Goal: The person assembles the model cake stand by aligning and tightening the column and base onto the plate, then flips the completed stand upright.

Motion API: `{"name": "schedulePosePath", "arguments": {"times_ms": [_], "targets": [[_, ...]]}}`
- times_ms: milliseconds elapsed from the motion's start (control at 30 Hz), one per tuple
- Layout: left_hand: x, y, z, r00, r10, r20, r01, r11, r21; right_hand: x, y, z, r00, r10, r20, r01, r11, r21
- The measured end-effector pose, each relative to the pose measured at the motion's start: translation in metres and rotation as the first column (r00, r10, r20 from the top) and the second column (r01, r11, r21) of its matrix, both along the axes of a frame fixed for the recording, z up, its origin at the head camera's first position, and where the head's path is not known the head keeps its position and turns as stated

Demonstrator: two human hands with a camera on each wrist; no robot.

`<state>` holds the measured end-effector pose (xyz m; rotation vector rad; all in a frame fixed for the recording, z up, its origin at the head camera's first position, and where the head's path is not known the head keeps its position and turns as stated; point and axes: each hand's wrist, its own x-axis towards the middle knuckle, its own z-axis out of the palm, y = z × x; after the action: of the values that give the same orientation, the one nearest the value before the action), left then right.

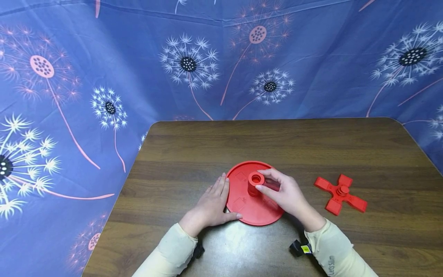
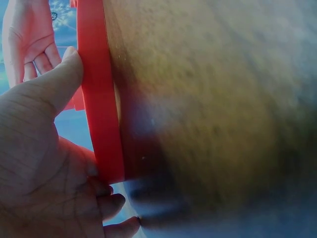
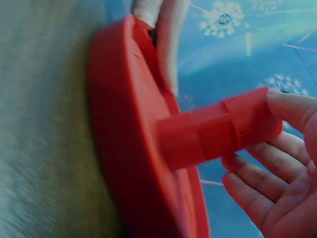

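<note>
A round red disc (image 1: pixel 261 217) with a raised rim lies on the wooden table, a hollow upright cylinder (image 1: pixel 254 188) standing at its middle. My right hand (image 1: pixel 288 194) pinches the cylinder's top between thumb and fingers. Stepped edges run round the cylinder (image 3: pixel 213 131) in the right wrist view, where it meets the disc (image 3: pixel 116 114). Against the disc's left rim rests my left hand (image 1: pixel 212 204), its fingers straight and its thumb on the near rim. The left wrist view shows that thumb touching the disc's edge (image 2: pixel 101 99).
To the right on the table (image 1: pixel 194 146) lies a red four-armed cross piece (image 1: pixel 340 194) with a round stub at its centre. Behind the table hangs a blue cloth (image 1: pixel 138 57) with dandelion prints. A dark wrist camera (image 1: pixel 299 248) sits below the right sleeve.
</note>
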<state>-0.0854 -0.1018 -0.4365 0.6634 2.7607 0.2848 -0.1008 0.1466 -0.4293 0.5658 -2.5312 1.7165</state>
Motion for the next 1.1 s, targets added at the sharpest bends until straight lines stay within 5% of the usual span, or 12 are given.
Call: {"name": "schedulePosePath", "arguments": {"times_ms": [167,433,667,933,1100], "targets": [[0.0,0.0,0.001,1.0,-0.003,-0.004,0.003,1.0,0.001,0.009,-0.012,0.009,0.995,-0.094,-0.037,0.093,0.996,-0.015],[0.0,0.001,0.003,1.0,0.003,0.013,-0.003,1.0,-0.005,0.013,-0.019,-0.003,0.966,-0.226,-0.124,0.234,0.971,0.054],[0.001,0.0,0.002,1.0,0.007,0.027,-0.007,1.0,0.015,0.014,-0.02,-0.006,0.953,-0.24,-0.183,0.264,0.956,0.124],[0.002,0.0,0.0,1.0,-0.001,0.028,0.0,1.0,0.028,0.005,-0.007,-0.005,0.993,-0.018,-0.113,0.026,0.997,0.072],[0.0,0.0,0.001,1.0,-0.01,0.014,0.01,1.0,0.015,-0.003,0.002,-0.002,0.987,0.15,-0.059,-0.142,0.983,0.115]]}}
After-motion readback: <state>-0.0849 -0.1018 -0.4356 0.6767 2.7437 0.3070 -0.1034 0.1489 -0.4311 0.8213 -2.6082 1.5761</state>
